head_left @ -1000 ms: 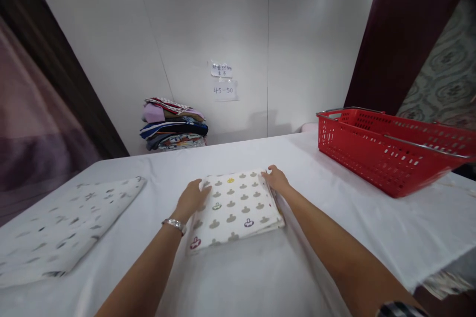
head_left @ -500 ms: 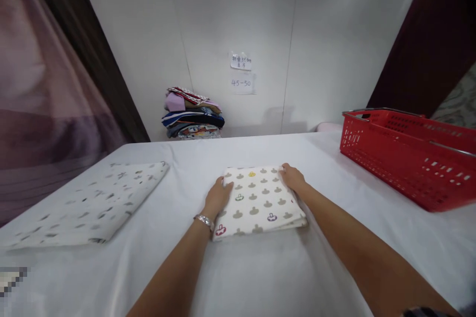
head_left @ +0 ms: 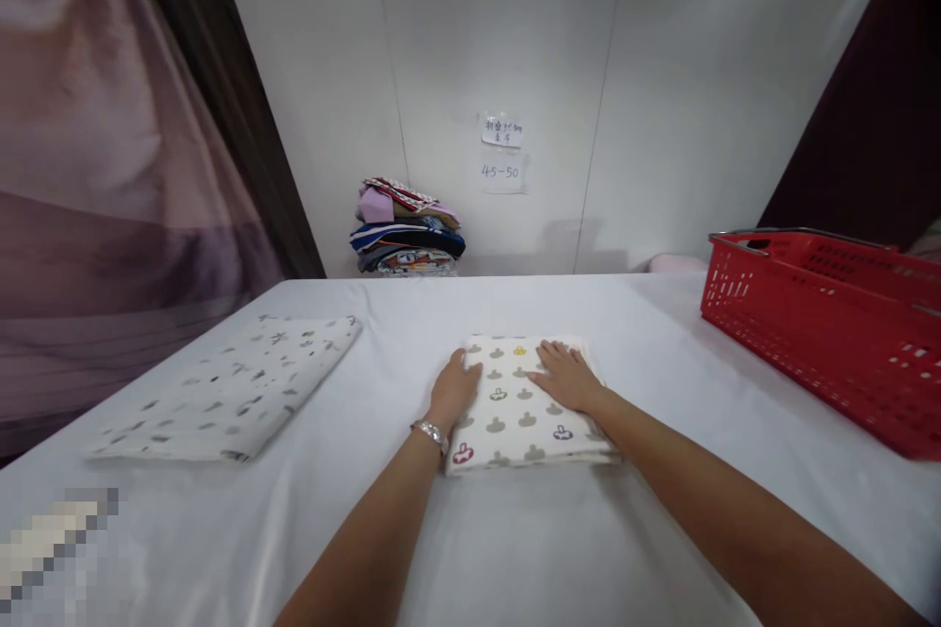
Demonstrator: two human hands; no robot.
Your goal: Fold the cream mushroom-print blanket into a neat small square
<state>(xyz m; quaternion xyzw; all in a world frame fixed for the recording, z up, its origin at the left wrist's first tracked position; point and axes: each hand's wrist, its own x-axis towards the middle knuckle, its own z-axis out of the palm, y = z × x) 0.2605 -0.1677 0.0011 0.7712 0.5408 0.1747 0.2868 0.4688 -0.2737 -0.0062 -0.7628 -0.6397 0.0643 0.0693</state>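
Plainly, lines from the scene as it stood:

Folded cloth: a white folded cloth [head_left: 525, 402] printed with small grey, yellow, green, red and purple shapes lay flat on the white table [head_left: 559, 549], at the centre of the frame.

Left hand: the left hand [head_left: 457, 390] rested at the cloth's left edge, fingers loosely curved over that edge and touching it; whether they pinched the fabric could not be told. A silver bracelet [head_left: 430, 432] sat on its wrist.

Right hand: the right hand [head_left: 565, 377] lay palm down on top of the cloth, right of its middle, fingers stretched out flat and slightly spread, gripping nothing.

Second cloth: a larger white patterned cloth [head_left: 235, 390] lay folded at the left of the frame, well apart from both hands.

Basket: a red plastic basket [head_left: 823, 333] stood at the right edge of the frame.

Back wall: a stack of coloured fabrics [head_left: 408, 240] sat at the table's far side, left of two paper notes [head_left: 502, 152].
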